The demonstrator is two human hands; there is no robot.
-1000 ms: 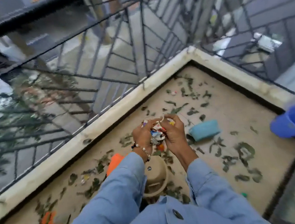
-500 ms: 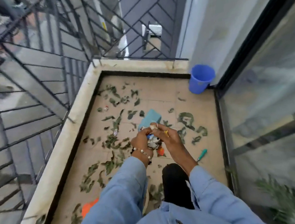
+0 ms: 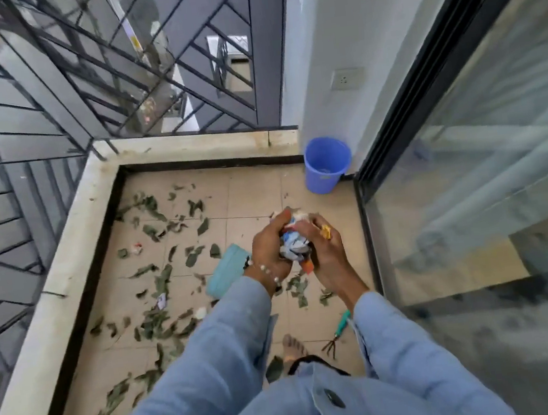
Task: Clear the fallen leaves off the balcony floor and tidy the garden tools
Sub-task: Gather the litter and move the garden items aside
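Leaves [image 3: 157, 283], green and torn, lie scattered over the tan tiled balcony floor [image 3: 249, 189], thickest from 7 o'clock up to 11 o'clock of the hands, with a few more at 6 o'clock just beneath them. Above the floor, both hands are cupped together round a crumpled wad of litter [image 3: 292, 244], white and blue with a bit of orange at its lower edge. The left hand [image 3: 270, 247] curls its fingers over the wad's left side; a bead bracelet [image 3: 268, 273] circles that wrist. The right hand [image 3: 322, 246] grips the wad from the right and wears a yellow ring [image 3: 325, 232]. Both arms are in light blue sleeves.

Just at 8 o'clock of the left hand, a pale blue brush-like block [image 3: 226, 270] lies on the tiles, partly hidden by the left sleeve. At 5 o'clock, between the 2 sleeves, a small hand rake with a green handle [image 3: 339, 328] lies on the floor, its dark prongs toward the person. A bare foot [image 3: 291, 346] shows at 6 o'clock. A blue bucket [image 3: 326, 166] stands upright at 1 o'clock in the far corner, beside the white wall and the sliding glass door [image 3: 467, 166]. A pale stone curb [image 3: 66, 267] edges the floor from 8 to 12 o'clock, with a black metal railing [image 3: 111, 72] above it. Small white and red scraps [image 3: 136, 248] lie among the leaves at 9 o'clock
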